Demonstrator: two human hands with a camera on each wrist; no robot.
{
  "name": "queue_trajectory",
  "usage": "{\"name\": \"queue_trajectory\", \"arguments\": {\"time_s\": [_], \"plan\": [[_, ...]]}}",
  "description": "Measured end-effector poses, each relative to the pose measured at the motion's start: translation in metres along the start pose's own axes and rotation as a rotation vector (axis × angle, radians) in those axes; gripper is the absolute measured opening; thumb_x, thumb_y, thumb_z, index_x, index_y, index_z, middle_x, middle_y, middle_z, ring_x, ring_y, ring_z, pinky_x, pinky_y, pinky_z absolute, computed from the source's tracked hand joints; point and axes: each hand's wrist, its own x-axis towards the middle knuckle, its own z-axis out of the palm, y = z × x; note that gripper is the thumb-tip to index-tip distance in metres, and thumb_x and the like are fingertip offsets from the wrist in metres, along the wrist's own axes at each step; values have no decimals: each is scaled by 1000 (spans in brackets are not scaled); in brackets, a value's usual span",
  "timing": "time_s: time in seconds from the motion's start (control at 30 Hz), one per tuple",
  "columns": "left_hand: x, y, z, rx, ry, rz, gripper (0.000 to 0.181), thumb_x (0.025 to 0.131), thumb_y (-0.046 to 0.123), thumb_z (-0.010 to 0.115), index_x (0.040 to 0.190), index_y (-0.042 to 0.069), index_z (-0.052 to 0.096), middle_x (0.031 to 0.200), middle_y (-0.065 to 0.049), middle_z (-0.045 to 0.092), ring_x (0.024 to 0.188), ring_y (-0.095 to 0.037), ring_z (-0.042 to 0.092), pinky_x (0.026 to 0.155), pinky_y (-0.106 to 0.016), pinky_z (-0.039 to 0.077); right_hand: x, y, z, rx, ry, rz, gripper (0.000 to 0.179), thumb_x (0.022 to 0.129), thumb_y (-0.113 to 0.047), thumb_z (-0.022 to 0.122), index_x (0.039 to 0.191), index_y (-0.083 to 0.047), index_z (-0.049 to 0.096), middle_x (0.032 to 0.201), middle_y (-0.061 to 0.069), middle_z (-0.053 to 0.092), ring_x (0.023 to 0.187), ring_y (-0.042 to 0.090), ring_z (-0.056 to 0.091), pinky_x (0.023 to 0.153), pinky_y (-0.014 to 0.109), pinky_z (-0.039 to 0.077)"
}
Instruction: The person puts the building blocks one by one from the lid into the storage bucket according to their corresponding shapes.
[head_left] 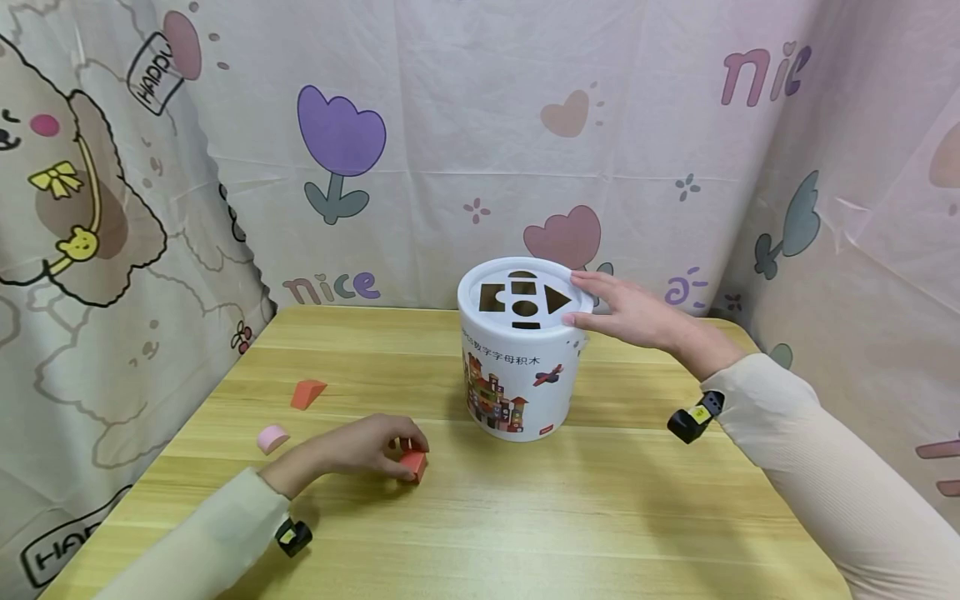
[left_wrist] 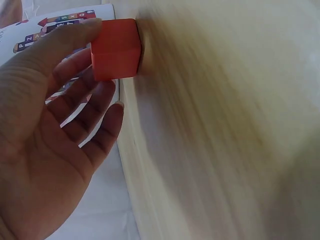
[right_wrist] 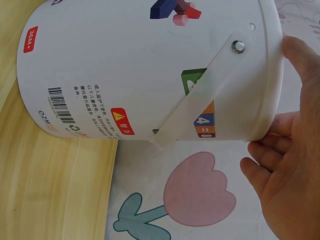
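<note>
In the head view my left hand (head_left: 371, 447) pinches a red block (head_left: 414, 466) at the table surface, in front of a white bucket (head_left: 517, 379) and to its left. The left wrist view shows the thumb on one side of that red block (left_wrist: 116, 50), the other fingers partly behind it. My right hand (head_left: 637, 312) rests on the right edge of the bucket's lid, thumb and fingers spread along the rim. Cut-outs of several shapes, among them a triangle and a circle, pierce the white lid (head_left: 491, 321).
A red wedge-shaped block (head_left: 307, 394) and a pink rounded block (head_left: 272, 438) lie on the wooden table (head_left: 600, 508), left of the bucket. A pale handle strap (right_wrist: 200, 90) hangs on the bucket's side. Patterned cloth (head_left: 450, 108) hangs behind the table and at both sides.
</note>
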Motion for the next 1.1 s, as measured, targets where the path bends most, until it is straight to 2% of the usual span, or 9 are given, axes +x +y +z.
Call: {"name": "queue_trajectory", "arguments": {"time_s": [0.2,0.4,0.6,0.83,1.1], "plan": [[3,4,-6,69,19,11,30,88,33,74,112,17,68,106,12,63,91,-5,57,80,-30,52,0,0,0,4,-1,2,83,92,-59,56,154,-9,32,158,15,25,142,41,24,111,62,22],[5,15,-21,74,34,11,31,89,32,73,114,14,69,105,13,63,94,-7,57,83,-32,52,0,0,0,6,-3,2,83,92,-59,55,154,-9,31,158,14,25,142,41,24,111,62,22],[10,34,-45,63,64,36,31,91,33,71,116,14,69,106,12,63,96,-9,58,86,-37,52,0,0,0,4,0,-10,82,93,-58,55,153,-9,32,158,14,26,142,40,24,111,62,23],[19,58,-73,90,117,122,28,93,31,69,117,17,70,108,9,64,96,-10,59,86,-36,53,-1,0,0,7,-2,1,83,92,-59,55,154,-9,32,158,14,26,143,40,23,111,62,22],[27,90,-108,136,176,138,30,91,25,72,120,17,69,109,9,64,96,-12,57,83,-35,51,-1,-1,0,22,-2,9,83,92,-60,56,154,-10,32,159,13,25,143,39,23,111,62,22]]}}
